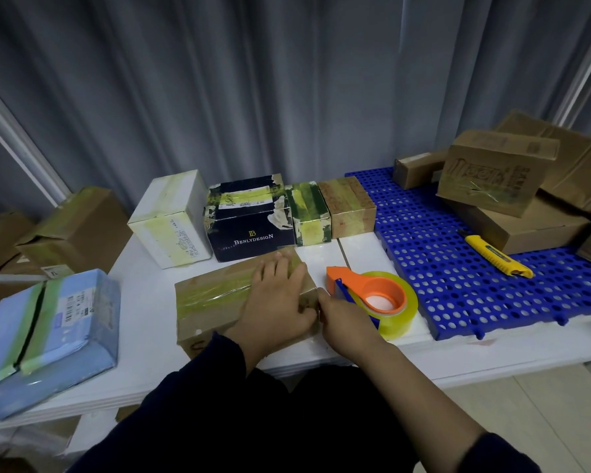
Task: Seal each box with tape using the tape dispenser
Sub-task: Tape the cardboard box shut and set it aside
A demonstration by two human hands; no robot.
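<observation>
Dark sleeves [191,418] are reaching forward over the white counter [151,339]. The left hand [280,295] is lying flat on the brown box [215,302], fingers straight and pressing on the taped top near its right end. The right hand [347,317] is sitting at that box's right end with fingers curled, touching the orange tape dispenser [365,285]; whether it is gripping the handle or the tape cannot be told. The dispenser, carrying a yellowish tape roll [403,315], is resting on the counter just beside the box. Behind, a white box [168,220], a dark box [249,230] and two small boxes are standing in a row. A yellow utility knife [495,256] is lying on the blue perforated mat [458,295].
</observation>
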